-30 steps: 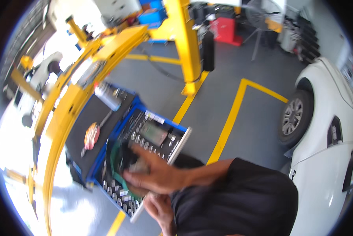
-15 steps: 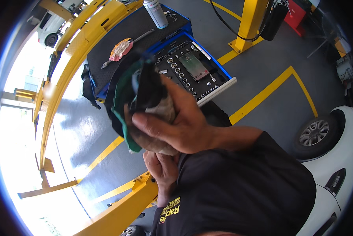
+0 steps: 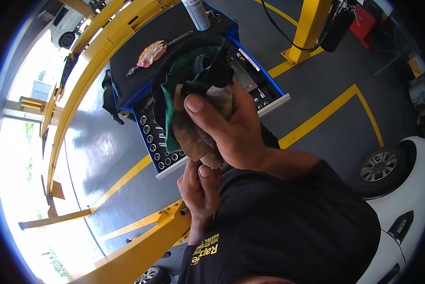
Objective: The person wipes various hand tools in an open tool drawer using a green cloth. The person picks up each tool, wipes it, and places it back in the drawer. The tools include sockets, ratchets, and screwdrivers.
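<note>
A worn work glove [image 3: 186, 125], tan with green and black cloth at its wide upper end, is held up in front of me. My right hand [image 3: 238, 123] grips its right side, thumb pressed across the front; the other fingers are mostly hidden behind it. Below, my left hand [image 3: 198, 189] is closed with its fingertips at the glove's lower tip. Behind the glove, an open tool drawer [image 3: 279, 102] of a blue cabinet holds several sockets [image 3: 150, 139] and a phone [image 3: 243, 75], both partly covered from view.
On the cabinet's dark top [image 3: 122, 90] lie a stained rag [image 3: 152, 54] and a long-handled ratchet [image 3: 179, 39]; a spray can [image 3: 197, 14] stands near its far edge. Yellow lift posts [image 3: 309, 28] and arms [image 3: 132, 248] surround the bay. A white car [image 3: 414, 161] is at the right.
The glove and my right hand have moved right and slightly up in view. Sockets at the drawer's left now show, while the phone is more covered. Both hands still grip the glove.
</note>
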The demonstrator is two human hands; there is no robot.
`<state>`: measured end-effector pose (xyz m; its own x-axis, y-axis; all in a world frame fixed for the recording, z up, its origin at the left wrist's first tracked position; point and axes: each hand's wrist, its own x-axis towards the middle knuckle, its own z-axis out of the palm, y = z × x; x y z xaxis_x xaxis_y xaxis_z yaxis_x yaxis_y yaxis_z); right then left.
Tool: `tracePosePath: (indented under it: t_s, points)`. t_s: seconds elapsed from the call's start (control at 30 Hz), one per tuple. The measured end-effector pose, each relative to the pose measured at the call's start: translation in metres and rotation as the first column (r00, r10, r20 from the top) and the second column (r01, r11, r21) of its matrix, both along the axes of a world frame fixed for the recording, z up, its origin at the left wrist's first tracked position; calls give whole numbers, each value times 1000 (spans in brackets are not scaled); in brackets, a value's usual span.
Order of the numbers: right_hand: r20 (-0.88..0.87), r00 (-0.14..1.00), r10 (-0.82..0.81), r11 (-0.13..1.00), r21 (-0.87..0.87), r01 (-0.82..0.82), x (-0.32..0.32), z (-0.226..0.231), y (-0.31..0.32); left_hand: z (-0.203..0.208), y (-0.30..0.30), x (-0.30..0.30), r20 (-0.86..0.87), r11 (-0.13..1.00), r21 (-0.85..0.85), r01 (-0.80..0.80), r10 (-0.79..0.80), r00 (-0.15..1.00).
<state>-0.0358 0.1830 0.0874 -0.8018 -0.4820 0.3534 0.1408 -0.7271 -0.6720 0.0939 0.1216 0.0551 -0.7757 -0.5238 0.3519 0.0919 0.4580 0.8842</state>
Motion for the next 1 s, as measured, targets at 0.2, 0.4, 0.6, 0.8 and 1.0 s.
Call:
tracePosePath:
  t_s: [0.2,0.4,0.6,0.8,1.0]
  points:
    - [-13,1000,-15,998,62,16,37,-31,-2,-24,-19,17,-31,998,-12,-66,66,997]
    - [-112,991,-72,964,248,98,4,-39,11,-15,-6,2,52,994,91,56,-61,997]
    - [40,964,-261,947,205,248,-42,-51,14,-7,-1,1,100,993,71,96,-103,990]
    - [107,994,-4,999,-51,9,-83,-53,51,-12,-3,-3,114,988,147,53,-70,991]
    - [-417,906,-77,947,253,198,-42,-65,36,-23,-2,-1,108,987,149,56,-73,992]
